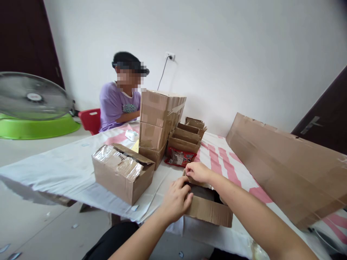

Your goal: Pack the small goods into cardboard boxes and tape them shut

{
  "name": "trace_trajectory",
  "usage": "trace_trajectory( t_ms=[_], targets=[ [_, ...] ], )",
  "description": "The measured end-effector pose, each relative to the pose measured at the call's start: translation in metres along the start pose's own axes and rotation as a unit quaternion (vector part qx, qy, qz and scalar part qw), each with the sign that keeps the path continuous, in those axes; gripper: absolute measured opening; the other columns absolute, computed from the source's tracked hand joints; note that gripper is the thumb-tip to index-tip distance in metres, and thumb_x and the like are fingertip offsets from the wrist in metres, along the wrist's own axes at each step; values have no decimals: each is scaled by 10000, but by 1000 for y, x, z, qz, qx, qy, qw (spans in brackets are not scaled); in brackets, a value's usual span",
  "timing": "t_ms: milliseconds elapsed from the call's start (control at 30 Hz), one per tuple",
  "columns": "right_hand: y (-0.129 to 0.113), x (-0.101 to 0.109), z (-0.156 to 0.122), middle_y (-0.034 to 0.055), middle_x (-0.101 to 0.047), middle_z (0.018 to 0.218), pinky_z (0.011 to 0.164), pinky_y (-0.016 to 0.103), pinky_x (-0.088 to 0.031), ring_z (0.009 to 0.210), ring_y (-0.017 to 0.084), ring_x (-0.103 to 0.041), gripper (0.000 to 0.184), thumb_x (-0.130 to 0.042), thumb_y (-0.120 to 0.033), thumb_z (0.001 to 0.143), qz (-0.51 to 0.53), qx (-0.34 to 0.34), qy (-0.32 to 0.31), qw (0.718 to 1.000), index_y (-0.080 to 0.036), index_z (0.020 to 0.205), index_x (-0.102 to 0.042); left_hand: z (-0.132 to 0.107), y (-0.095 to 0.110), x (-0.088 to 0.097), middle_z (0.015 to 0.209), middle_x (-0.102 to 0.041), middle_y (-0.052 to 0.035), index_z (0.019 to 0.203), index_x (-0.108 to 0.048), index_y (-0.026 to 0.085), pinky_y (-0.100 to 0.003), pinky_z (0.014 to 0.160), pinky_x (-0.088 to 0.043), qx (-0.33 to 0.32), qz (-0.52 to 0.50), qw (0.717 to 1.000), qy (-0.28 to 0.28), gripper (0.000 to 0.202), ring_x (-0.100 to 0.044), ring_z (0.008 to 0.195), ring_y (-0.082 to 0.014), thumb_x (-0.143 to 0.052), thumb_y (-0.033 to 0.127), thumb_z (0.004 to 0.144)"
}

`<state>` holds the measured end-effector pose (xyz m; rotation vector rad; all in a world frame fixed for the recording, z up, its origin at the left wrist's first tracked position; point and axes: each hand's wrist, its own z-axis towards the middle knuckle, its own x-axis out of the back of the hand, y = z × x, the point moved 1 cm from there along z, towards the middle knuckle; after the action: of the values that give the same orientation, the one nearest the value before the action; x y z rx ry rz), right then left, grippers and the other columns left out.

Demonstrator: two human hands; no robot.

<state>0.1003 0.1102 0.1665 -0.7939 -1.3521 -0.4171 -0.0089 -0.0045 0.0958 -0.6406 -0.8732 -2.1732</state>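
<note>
An opened cardboard box lies near the table edge in front of me, its flaps raised and something dark inside. My left hand grips the left side of this box with bent fingers. At its far left corner, my right hand pinches the cardboard edge, fingertips close to those of the left. Just beyond the right hand sits a red printed plastic packet, leaning by a row of open cardboard boxes. To the left, a taped box stands with its top flap slightly lifted.
Taped boxes are stacked mid-table. A person in a purple shirt sits behind them. A large cardboard sheet stands along the right side. A fan and a green basin are at far left; scraps litter the floor.
</note>
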Motion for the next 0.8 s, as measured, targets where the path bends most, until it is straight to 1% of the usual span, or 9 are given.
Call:
trace_trajectory(
  t_ms=[133, 200, 267, 333, 400, 500, 600, 700, 800],
  targets=[
    [-2, 9, 0, -19, -622, 711, 606, 212, -346, 677, 111, -528, 88, -586, -137, 761, -13, 22, -41, 999, -192, 702, -621, -1, 0, 0, 1191, -539, -83, 828, -591, 200, -403, 896, -471, -6, -2, 1000, 13, 100, -538, 1081, -239, -492, 216, 830],
    [0, 13, -3, -25, -625, 707, 606, 207, -355, 664, 105, -532, 92, -593, -118, 752, -11, 29, -56, 998, -189, 703, -624, -1, 0, 0, 1190, -538, -83, 827, -592, 202, -397, 907, -468, -11, -3, 1000, 15, 101, -535, 1089, -237, -493, 220, 833],
    [2, 16, -5, -22, -638, 749, 622, 206, -372, 684, 104, -546, 96, -583, -113, 766, -4, 27, -51, 998, -189, 787, -637, -1, -1, -1, 1189, -537, -85, 822, -591, 203, -399, 911, -467, -14, -3, 1000, 16, 103, -532, 1094, -239, -492, 225, 836],
    [4, 16, -7, -20, -644, 778, 633, 206, -388, 702, 105, -561, 160, -567, -118, 789, 4, 23, -42, 999, -195, 913, -634, -1, -1, -1, 1188, -534, -86, 814, -589, 203, -403, 905, -470, -13, -2, 1000, 15, 104, -531, 1092, -241, -491, 229, 836],
    [4, 14, -7, -26, -650, 775, 632, 204, -399, 700, 104, -573, 207, -563, -118, 795, 12, 23, -44, 999, -203, 973, -625, 0, -1, -2, 1190, -531, -89, 811, -586, 199, -410, 900, -471, -8, -2, 1000, 13, 102, -532, 1088, -243, -489, 226, 833],
    [4, 12, -8, -22, -668, 815, 666, 209, -410, 741, 109, -589, 162, -573, -115, 783, 15, 31, -49, 998, -209, 895, -642, 0, -1, -1, 1193, -529, -94, 809, -582, 193, -414, 895, -471, -5, -3, 1000, 7, 100, -534, 1085, -246, -488, 219, 829],
    [4, 15, -15, -17, -675, 816, 694, 219, -410, 758, 119, -593, 139, -576, -95, 755, 5, 37, -49, 998, -205, 801, -647, 0, -1, -1, 1197, -526, -93, 808, -576, 195, -413, 893, -470, -5, -1, 1000, 4, 97, -533, 1084, -247, -486, 220, 833],
    [7, 17, -30, -3, -669, 802, 691, 229, -409, 752, 130, -589, 158, -542, -73, 747, -10, 29, -35, 999, -196, 775, -637, -2, -2, -2, 1213, -506, -95, 819, -573, 196, -415, 903, -466, -2, -3, 1000, 5, 94, -529, 1087, -248, -485, 222, 837],
    [6, 13, -53, 32, -661, 853, 723, 251, -415, 808, 151, -585, 164, -495, -95, 796, -31, 34, 5, 999, -186, 809, -631, -4, -3, -5, 1212, -482, -101, 861, -571, 196, -413, 906, -467, 6, -10, 1000, 16, 81, -525, 1078, -248, -501, 220, 828]
  ],
)
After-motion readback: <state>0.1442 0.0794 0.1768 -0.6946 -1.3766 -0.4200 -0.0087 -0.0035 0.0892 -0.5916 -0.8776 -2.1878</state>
